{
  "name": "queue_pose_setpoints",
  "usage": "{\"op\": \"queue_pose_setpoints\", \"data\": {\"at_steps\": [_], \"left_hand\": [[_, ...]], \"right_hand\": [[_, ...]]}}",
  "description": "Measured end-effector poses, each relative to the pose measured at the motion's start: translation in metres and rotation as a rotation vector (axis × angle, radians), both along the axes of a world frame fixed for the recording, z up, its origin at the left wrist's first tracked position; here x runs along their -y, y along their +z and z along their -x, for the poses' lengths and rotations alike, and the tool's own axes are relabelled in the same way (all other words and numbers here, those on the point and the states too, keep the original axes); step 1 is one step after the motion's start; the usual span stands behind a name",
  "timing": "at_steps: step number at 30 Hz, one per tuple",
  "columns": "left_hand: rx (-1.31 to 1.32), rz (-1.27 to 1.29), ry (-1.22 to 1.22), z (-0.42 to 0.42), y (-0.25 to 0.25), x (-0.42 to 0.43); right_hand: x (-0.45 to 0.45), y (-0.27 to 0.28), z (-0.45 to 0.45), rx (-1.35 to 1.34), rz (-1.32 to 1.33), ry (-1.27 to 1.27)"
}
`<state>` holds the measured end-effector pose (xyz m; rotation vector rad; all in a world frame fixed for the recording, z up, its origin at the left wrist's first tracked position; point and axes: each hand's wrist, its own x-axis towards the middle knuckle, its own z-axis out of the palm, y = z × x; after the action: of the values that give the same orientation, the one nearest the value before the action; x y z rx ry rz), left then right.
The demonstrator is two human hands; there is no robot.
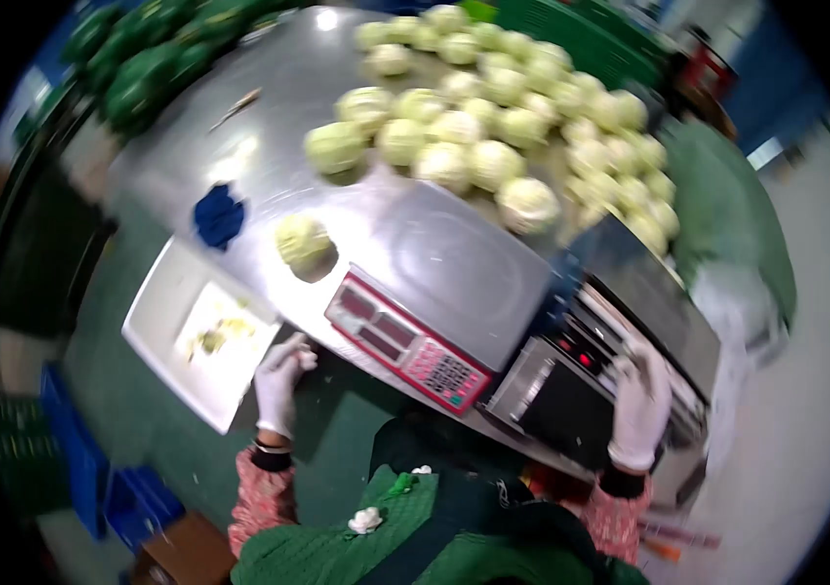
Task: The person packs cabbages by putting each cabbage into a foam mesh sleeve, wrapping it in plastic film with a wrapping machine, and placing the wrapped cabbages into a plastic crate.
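My left hand [280, 382], in a white glove, is closed beside the right edge of a white bin [163, 341] with yellowish scraps in it; what its fingers hold, if anything, is too small to name. Over the right side of a wrapping machine [571, 390] with red lights, my gloved right hand [641, 402] has its fingers pinched together; I cannot make out anything between them. Between the hands stands a scale [464, 263] with a red keypad panel and a bare plate. A single pale cabbage [304, 244] lies left of the scale.
Many cabbages [454, 127] are heaped on the metal table [278, 58] behind the scale. A blue cloth [218, 215] lies near its left edge. Green sacks [147, 83] are at back left, another green sack [732, 210] at right. Blue crates [142, 502] stand low at left.
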<state>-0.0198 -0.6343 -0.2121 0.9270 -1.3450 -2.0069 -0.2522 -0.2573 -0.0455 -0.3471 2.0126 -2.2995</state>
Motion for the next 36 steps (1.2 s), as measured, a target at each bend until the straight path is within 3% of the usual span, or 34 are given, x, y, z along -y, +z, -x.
{"op": "queue_pose_setpoints", "data": {"at_steps": [2, 3, 4, 5, 6, 9, 11, 12, 14, 16, 18, 19, 21, 22, 23, 24, 26, 27, 29, 31, 33, 34, 35, 36], "left_hand": [[0.635, 0.574, 0.193, -0.063, -0.036, 0.058], [0.715, 0.549, 0.373, -0.098, -0.072, 0.092], [0.999, 0.755, 0.395, -0.124, -0.079, 0.115], [0.958, 0.663, 0.519, -0.138, -0.079, 0.13], [0.723, 0.472, 0.663, -0.144, -0.078, 0.142], [0.741, 0.477, 0.803, -0.136, -0.057, 0.159], [0.659, 0.281, 0.809, -0.103, -0.03, 0.166], [0.389, 0.29, 0.741, -0.092, -0.042, 0.169], [0.222, 0.341, 0.735, -0.021, -0.033, 0.158], [0.101, 0.468, 0.56, 0.056, -0.003, 0.127], [0.033, 0.527, 0.18, 0.126, 0.024, 0.11], [0.013, 0.65, 0.068, 0.163, 0.043, 0.094], [-0.164, 0.619, -0.091, 0.246, 0.059, 0.077], [-0.133, 0.858, -0.157, 0.288, 0.058, 0.077], [-0.069, 0.891, -0.229, 0.323, 0.064, 0.068], [0.209, 1.163, -0.235, 0.361, 0.056, 0.066], [0.55, 1.253, -0.384, 0.417, 0.048, 0.05], [0.521, 1.261, -0.4, 0.429, 0.051, 0.041], [0.844, 1.553, -0.494, 0.438, 0.057, 0.023], [0.814, 1.608, -0.507, 0.451, 0.048, 0.024], [0.497, 1.828, -0.577, 0.461, 0.02, 0.047], [0.458, 1.832, -0.619, 0.46, 0.023, 0.048], [0.511, 1.644, -0.7, 0.455, 0.039, 0.039], [0.572, 1.562, -0.774, 0.457, 0.038, 0.04]], "right_hand": [[-0.013, -0.007, 0.011, 0.205, 0.16, -0.035], [-0.017, -0.009, 0.017, 0.221, 0.153, -0.03], [-0.02, -0.013, 0.024, 0.233, 0.15, -0.039], [-0.028, -0.019, 0.03, 0.101, -0.02, 0.007], [-0.031, -0.023, 0.035, -0.039, -0.186, 0.043], [-0.025, -0.017, 0.047, 0.097, -0.051, 0.053], [-0.01, -0.006, 0.042, 0.109, -0.037, 0.066], [-0.003, 0.0, 0.038, 0.106, -0.041, 0.045], [-0.002, 0.005, 0.036, 0.103, -0.13, 0.022], [-0.006, 0.007, 0.032, 0.106, -0.165, 0.014], [-0.011, 0.013, 0.026, 0.118, -0.196, -0.004], [-0.019, 0.012, 0.026, 0.11, -0.222, -0.01], [-0.029, 0.017, 0.025, 0.126, -0.321, -0.071], [-0.036, 0.018, 0.024, 0.123, -0.321, -0.099], [-0.042, 0.019, 0.023, 0.122, -0.355, -0.134], [-0.049, 0.021, 0.021, 0.122, -0.39, -0.169], [-0.066, 0.022, 0.017, 0.114, -0.401, -0.214], [-0.075, 0.021, 0.015, 0.131, -0.414, -0.253], [-0.093, 0.02, 0.008, 0.146, -0.452, -0.327], [-0.111, 0.017, 0.006, 0.165, -0.485, -0.4], [-0.116, 0.017, 0.0, 0.197, -0.583, -0.487], [-0.113, 0.021, 0.0, 0.158, -0.666, -0.485], [-0.113, 0.03, 0.002, 0.051, -0.902, -0.393], [-0.121, 0.019, 0.002, 0.248, -0.589, -0.467]]}}
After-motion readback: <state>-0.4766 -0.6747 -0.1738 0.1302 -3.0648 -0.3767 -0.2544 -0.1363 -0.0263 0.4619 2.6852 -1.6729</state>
